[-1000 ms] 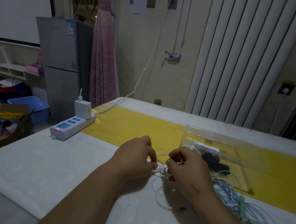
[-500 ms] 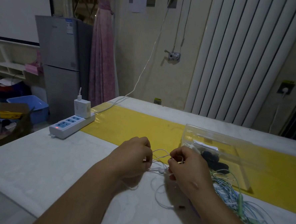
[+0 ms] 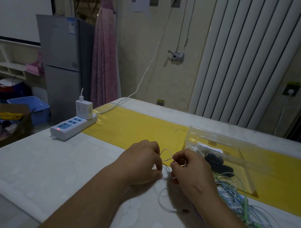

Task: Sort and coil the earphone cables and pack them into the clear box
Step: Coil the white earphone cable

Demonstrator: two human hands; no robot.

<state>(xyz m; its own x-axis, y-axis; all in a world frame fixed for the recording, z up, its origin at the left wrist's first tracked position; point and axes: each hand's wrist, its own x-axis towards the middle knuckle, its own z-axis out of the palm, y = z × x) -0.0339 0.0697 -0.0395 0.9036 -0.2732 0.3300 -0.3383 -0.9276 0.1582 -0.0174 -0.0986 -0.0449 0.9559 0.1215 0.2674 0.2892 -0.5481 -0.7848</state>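
While both hands meet low over the table [image 3: 54,169], the left hand [image 3: 141,159] and right hand [image 3: 190,171] each pinch the white earphone cable [image 3: 166,149] in curled fingers; a small loop arches between them and slack trails on the table below. The clear box [image 3: 224,138] stands just right of the right hand, on the yellow strip [image 3: 136,129], with black earphones [image 3: 215,161] inside. Tangled blue and green cables [image 3: 236,198] lie at its near side

Left hand [image 3: 141,159] and right hand [image 3: 190,171] pinch a white earphone cable [image 3: 166,152] beside the clear box [image 3: 232,152].
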